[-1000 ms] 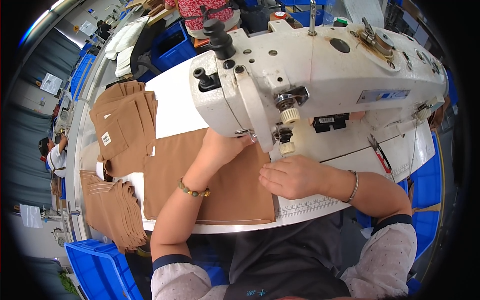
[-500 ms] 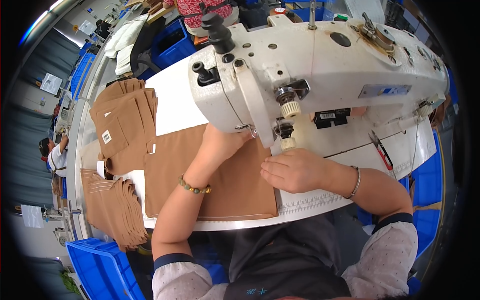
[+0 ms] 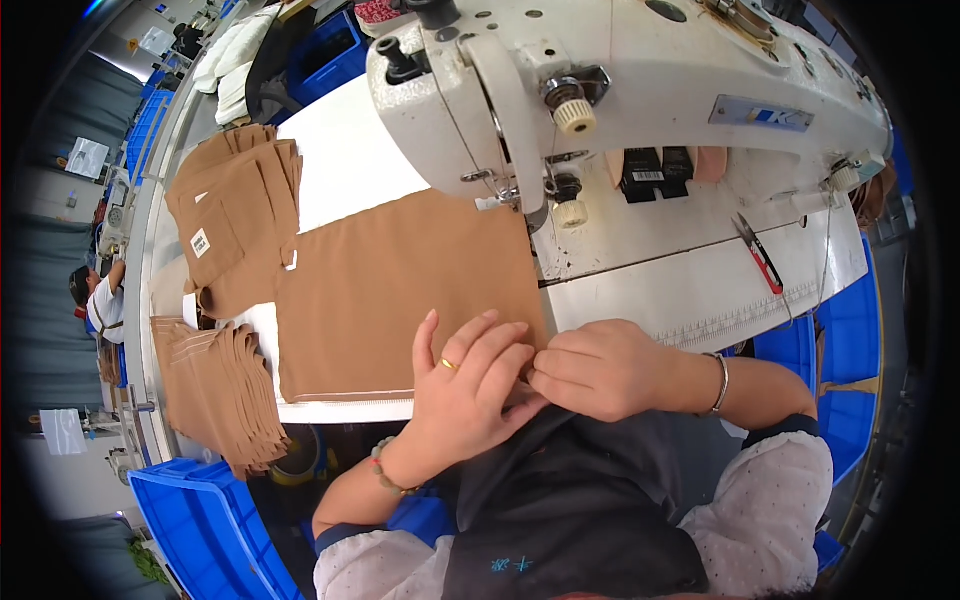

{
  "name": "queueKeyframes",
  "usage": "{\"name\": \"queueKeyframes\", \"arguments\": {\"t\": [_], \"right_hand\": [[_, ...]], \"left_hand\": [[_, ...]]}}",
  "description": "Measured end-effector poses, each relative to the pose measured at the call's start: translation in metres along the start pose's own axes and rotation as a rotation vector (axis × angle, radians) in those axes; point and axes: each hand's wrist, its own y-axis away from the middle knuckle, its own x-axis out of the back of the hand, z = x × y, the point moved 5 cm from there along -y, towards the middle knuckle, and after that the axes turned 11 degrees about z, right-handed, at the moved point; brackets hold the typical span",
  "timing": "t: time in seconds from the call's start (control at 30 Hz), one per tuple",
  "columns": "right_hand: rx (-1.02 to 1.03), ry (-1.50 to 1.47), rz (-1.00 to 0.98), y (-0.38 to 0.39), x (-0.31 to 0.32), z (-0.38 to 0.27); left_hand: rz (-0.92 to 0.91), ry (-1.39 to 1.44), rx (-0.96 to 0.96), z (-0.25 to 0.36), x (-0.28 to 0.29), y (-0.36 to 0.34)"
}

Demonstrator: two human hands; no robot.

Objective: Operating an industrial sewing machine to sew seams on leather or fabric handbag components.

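A brown fabric panel (image 3: pixel 390 280) lies below the needle area of a white sewing machine (image 3: pixel 630 90). At its lower right corner my left hand (image 3: pixel 470 390) has its upper fingers bent and slightly apart, its thumb and forefinger pinched at the fabric edge. My right hand (image 3: pixel 600 365) is closed on the same corner, touching my left; the pinched cloth is mostly hidden. Red-handled thread snips (image 3: pixel 762 258) lie right of the panel, on the white table (image 3: pixel 600 305).
Brown fabric stacks (image 3: pixel 225 210) and cut pieces (image 3: pixel 215 380) lie on the left. Blue bins stand at lower left (image 3: pixel 200 520) and right (image 3: pixel 845 350). Black packets (image 3: pixel 655 170) sit under the machine arm. A person (image 3: pixel 100 300) is at the far left; white bundles (image 3: pixel 225 50) lie behind.
My left hand has left the needle area and come down to the near right corner beside my right hand, which moved slightly down. The panel has shifted, and the view shows the machine higher up.
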Motion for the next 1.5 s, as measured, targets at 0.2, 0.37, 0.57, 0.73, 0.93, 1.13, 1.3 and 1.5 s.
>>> {"name": "queueKeyframes", "arguments": {"t": [0.2, 0.37, 0.57, 0.73, 0.93, 1.13, 1.3, 1.5], "right_hand": [[0.014, 0.087, 0.206, -0.005, 0.011, -0.012], [-0.041, 0.08, 0.183, 0.0, 0.015, -0.012], [-0.05, 0.087, 0.176, 0.002, 0.014, -0.011], [-0.084, 0.054, 0.195, 0.003, 0.014, -0.009], [-0.063, 0.084, 0.199, 0.003, 0.017, -0.013], [0.079, 0.206, 0.066, 0.006, 0.014, -0.022], [0.143, 0.26, 0.051, 0.008, 0.01, -0.025], [0.124, 0.22, 0.087, 0.015, 0.002, -0.02]], "left_hand": [[0.248, -0.157, -0.2, 0.008, 0.005, 0.016], [0.263, -0.132, -0.246, 0.012, 0.014, 0.021], [0.229, -0.091, -0.102, 0.015, 0.013, 0.013], [0.246, -0.132, -0.278, 0.014, 0.013, 0.016], [0.255, -0.169, -0.3, 0.016, 0.014, 0.016], [0.235, -0.164, -0.318, 0.016, 0.013, 0.016], [0.216, -0.138, -0.319, 0.014, 0.008, 0.018], [0.07, 0.074, -0.246, 0.005, 0.0, 0.008]]}}
